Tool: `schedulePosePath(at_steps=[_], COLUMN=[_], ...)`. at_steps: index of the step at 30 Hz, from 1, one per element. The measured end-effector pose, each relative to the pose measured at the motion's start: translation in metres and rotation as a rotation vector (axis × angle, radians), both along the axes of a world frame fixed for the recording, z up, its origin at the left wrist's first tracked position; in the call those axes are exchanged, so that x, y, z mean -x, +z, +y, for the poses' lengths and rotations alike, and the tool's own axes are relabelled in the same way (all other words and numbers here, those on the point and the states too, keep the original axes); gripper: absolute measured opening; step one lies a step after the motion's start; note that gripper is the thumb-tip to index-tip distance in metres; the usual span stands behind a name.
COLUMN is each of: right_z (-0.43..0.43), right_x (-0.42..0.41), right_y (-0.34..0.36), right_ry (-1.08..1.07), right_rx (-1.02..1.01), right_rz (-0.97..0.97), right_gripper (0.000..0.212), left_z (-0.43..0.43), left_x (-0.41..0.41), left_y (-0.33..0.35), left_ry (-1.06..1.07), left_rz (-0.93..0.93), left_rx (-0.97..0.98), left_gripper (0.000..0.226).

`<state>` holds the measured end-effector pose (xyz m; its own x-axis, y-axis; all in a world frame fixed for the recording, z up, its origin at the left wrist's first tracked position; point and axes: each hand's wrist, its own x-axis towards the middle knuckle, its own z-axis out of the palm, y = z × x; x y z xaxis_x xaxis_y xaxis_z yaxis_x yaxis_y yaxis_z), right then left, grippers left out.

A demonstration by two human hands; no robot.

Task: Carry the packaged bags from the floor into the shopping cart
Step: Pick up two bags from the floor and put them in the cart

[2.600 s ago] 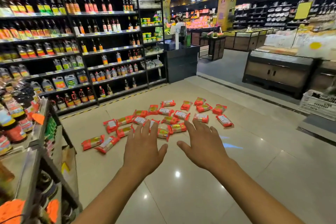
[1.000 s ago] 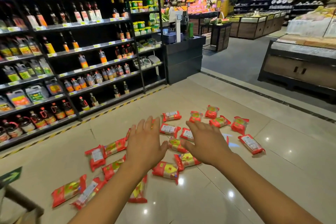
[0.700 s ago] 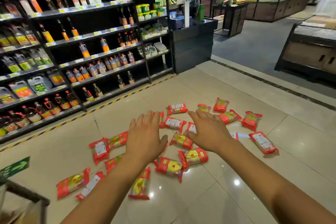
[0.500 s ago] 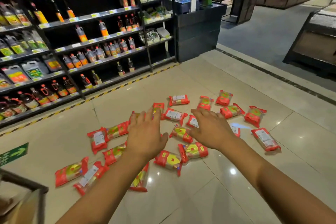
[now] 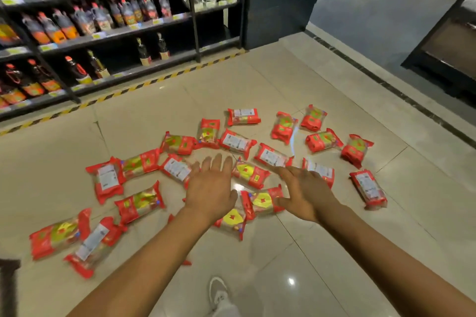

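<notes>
Pale glossy floor tiles [image 5: 334, 252] run up to dark shelves of bottles [image 5: 103, 33] at the far left, edged by a yellow-and-black strip [image 5: 144, 83]. At the floor's near left corner sits a dark blurred shape [image 5: 9, 285]. It may be the shopping cart's edge, but the view is too poor to say.

The red packaged bags lie flat across the middle of the floor, from a leftmost bag [image 5: 59, 234] near the left edge to a rightmost bag [image 5: 368, 189] well out on the right.

Compared with half a second earlier, the view has tipped down and closed in, and both hands have dropped nearer the pile. That suggests the person is bending for a first pick-up, so the carrying has not begun.

The left hand [image 5: 210, 188] is spread palm down with straight fingers and holds nothing. A white-labelled bag [image 5: 177, 168] lies just beside it on the left, and a yellow-marked bag [image 5: 249, 174] just beside its fingertips on the right. Between the hands lies a middle bag [image 5: 262, 202], close to the thumb of the right hand [image 5: 306, 193]. That hand is equally open and empty, and whether it touches any bag cannot be told. A grey shoe [image 5: 219, 291] stands at the floor's near edge.
</notes>
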<state>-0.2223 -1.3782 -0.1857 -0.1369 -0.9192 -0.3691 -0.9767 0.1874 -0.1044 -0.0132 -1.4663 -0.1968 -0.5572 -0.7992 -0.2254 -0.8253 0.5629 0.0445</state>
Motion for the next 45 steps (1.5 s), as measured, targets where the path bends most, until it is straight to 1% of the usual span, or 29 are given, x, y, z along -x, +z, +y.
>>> schedulePosePath(at_steps=[7,12,15,18,21,23,27,30,32,35,37,39,42,43,45], right_z=[-0.063,-0.104,-0.121,-0.128,-0.137,-0.147,-0.181,-0.211,-0.228,-0.243,-0.246,-0.249,-0.252,-0.251,-0.241], right_x=[0.026,0.059,0.082,0.097,0.113,0.129,0.159,0.180,0.190,0.196,0.199,0.204,0.205,0.203,0.202], right_y=[-0.102,-0.211,-0.296,-0.390,-0.488,-0.558,-0.674,-0.742,-0.780,-0.828,-0.850,-0.863,-0.865,-0.863,-0.861], right_ry=[-0.035,-0.043,-0.023,0.013,0.024,0.009,0.035,0.117,0.191,0.256,0.288,0.309,0.308,0.302,0.265], right_rx=[-0.140,-0.197,-0.216,-0.301,-0.365,-0.397,-0.427,-0.424,-0.442,-0.486,-0.482,-0.447,-0.430,-0.423,-0.414], right_rz=[-0.013,-0.050,-0.011,0.035,0.025,0.003,-0.063,-0.066,-0.027,0.017,0.030,0.049,0.104,0.119,0.092], right_gripper=[0.076,0.078,0.077,0.074,0.076,0.079,0.088,0.096,0.101,0.106,0.104,0.102,0.107,0.103,0.082], left_z=[-0.066,-0.103,-0.117,-0.126,-0.135,-0.140,-0.158,-0.171,-0.177,-0.182,-0.185,-0.192,-0.196,-0.195,-0.191], left_x=[0.022,0.048,0.067,0.087,0.109,0.124,0.139,0.144,0.150,0.156,0.156,0.157,0.160,0.160,0.157], left_y=[-0.101,-0.210,-0.292,-0.380,-0.474,-0.544,-0.667,-0.744,-0.784,-0.828,-0.846,-0.854,-0.854,-0.850,-0.845], left_ry=[-0.082,-0.125,-0.133,-0.137,-0.170,-0.195,-0.219,-0.254,-0.290,-0.336,-0.355,-0.385,-0.392,-0.380,-0.337], left_rz=[-0.113,-0.197,-0.239,-0.280,-0.308,-0.335,-0.383,-0.436,-0.489,-0.545,-0.555,-0.567,-0.564,-0.563,-0.543], left_rx=[-0.130,-0.198,-0.227,-0.306,-0.343,-0.378,-0.401,-0.411,-0.438,-0.494,-0.527,-0.535,-0.569,-0.578,-0.586], left_gripper=[0.082,0.086,0.084,0.081,0.088,0.092,0.082,0.091,0.098,0.097,0.097,0.097,0.091,0.089,0.085])
